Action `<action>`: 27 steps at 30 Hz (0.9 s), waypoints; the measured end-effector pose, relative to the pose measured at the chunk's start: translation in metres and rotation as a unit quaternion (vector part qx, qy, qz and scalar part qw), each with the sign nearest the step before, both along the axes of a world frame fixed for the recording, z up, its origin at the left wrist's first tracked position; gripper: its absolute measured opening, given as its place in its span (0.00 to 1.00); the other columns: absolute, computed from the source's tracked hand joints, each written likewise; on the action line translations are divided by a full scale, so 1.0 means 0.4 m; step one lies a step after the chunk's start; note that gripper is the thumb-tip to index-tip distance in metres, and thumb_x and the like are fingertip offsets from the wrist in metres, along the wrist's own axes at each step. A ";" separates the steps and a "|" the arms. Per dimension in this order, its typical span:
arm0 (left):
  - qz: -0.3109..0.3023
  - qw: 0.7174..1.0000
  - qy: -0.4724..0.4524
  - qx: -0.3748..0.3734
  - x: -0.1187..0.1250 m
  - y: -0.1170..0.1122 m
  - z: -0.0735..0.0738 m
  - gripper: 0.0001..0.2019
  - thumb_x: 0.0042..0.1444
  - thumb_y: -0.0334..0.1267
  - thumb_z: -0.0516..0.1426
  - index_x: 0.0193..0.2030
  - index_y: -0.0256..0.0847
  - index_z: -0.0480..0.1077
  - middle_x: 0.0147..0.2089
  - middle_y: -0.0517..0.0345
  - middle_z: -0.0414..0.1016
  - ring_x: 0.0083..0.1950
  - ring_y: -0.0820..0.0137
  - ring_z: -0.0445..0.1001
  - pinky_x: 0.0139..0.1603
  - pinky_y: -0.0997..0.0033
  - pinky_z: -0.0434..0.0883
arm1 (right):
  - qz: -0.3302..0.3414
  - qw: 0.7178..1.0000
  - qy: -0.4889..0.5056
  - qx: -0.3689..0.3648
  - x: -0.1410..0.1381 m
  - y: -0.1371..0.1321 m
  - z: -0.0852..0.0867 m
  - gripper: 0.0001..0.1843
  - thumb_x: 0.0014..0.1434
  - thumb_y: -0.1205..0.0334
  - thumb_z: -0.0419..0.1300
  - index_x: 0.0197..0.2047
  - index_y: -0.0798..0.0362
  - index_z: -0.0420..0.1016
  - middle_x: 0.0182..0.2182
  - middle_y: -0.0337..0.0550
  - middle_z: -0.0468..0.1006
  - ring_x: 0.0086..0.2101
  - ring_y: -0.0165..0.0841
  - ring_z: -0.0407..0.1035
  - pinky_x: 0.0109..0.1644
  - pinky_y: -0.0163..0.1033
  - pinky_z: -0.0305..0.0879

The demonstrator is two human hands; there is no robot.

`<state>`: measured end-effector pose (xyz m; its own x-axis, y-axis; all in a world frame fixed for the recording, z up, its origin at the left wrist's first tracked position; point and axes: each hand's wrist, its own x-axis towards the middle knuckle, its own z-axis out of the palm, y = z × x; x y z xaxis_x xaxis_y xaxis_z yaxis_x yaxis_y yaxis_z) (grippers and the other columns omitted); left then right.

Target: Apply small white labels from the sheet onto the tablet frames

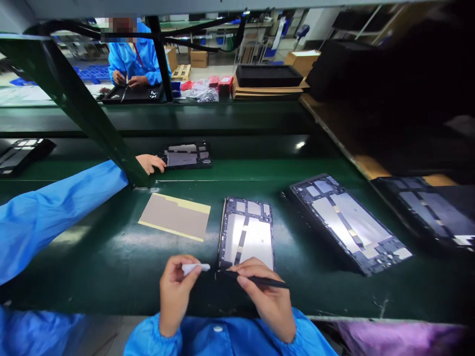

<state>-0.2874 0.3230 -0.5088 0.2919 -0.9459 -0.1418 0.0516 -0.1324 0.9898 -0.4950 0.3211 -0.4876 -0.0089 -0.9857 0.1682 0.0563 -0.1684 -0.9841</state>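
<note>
- Tablet-like unit (247,232) in the middle of the work, lying on the green bench (111,272), bright inner face up, near end partly hidden by the right hand; clock set on this unit, twelve at its far end
- Left hand (176,287) at eight o'clock: thumb and fingers pinching a small white piece (193,268), one end jutting toward the unit; piece and unit look apart
- Right hand (270,291) at five o'clock, over the near end: fingers grasping a slim black tool (269,282) pen-fashion, tip toward the seven o'clock corner; whether it touches the unit, cannot tell
- Yellow-edged sheet (174,217) between nine and ten, flat, clear of both hands
- Second unit (351,225) at three o'clock, well apart, set aslant
- Far unit (187,155) between ten and eleven, a co-worker's hand (151,163) at its edge; hold on it unclear
- Judgement on handling: best to keep the white piece pinched lightly, so it neither creases nor slips
- Tool best worked at a low angle with small finger movements, tip off the bright plates lest it scratch
- Steadying the right hand's heel on the bench, not on the unit, would likely give finer control
</note>
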 end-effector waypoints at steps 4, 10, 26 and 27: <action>0.004 0.970 -0.243 -0.018 0.068 0.003 -0.047 0.26 0.51 0.45 0.68 0.56 0.46 0.71 0.56 0.47 0.74 0.55 0.55 0.75 0.60 0.50 0.69 | -0.139 0.987 -0.002 0.075 -0.085 0.043 -0.082 0.02 0.57 0.62 0.70 0.35 0.49 0.84 0.34 0.45 0.84 0.37 0.38 0.78 0.41 0.41 0.77; -0.297 0.838 -0.404 -0.214 -0.021 -0.001 -0.061 0.17 0.57 0.39 0.65 0.54 0.48 0.74 0.61 0.47 0.73 0.64 0.52 0.69 0.64 0.49 0.67 | -0.337 0.930 -0.072 0.127 -0.143 0.063 -0.174 0.13 0.54 0.54 0.71 0.37 0.54 0.80 0.37 0.47 0.84 0.40 0.40 0.78 0.50 0.49 0.75; -0.322 0.879 -0.310 -0.165 -0.178 -0.085 -0.097 0.07 0.61 0.37 0.61 0.45 0.48 0.79 0.52 0.46 0.80 0.56 0.54 0.76 0.59 0.54 0.68 | -0.316 0.946 -0.001 0.070 -0.096 0.071 -0.167 0.04 0.57 0.61 0.69 0.34 0.52 0.83 0.35 0.45 0.84 0.37 0.39 0.79 0.45 0.47 0.78; -0.323 0.885 -0.293 -0.164 -0.176 -0.083 -0.098 0.08 0.61 0.37 0.61 0.46 0.48 0.80 0.51 0.46 0.81 0.55 0.54 0.77 0.59 0.54 0.69 | -0.320 0.945 -0.005 0.075 -0.088 0.085 -0.177 0.04 0.57 0.61 0.69 0.34 0.52 0.83 0.35 0.46 0.84 0.37 0.40 0.79 0.44 0.47 0.79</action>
<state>-0.3579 0.2900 -0.5481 -0.3918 -0.9044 0.1690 -0.4646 0.3531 0.8121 -0.5302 0.3549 -0.5584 -0.6115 -0.7909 0.0242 -0.0002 -0.0304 -0.9995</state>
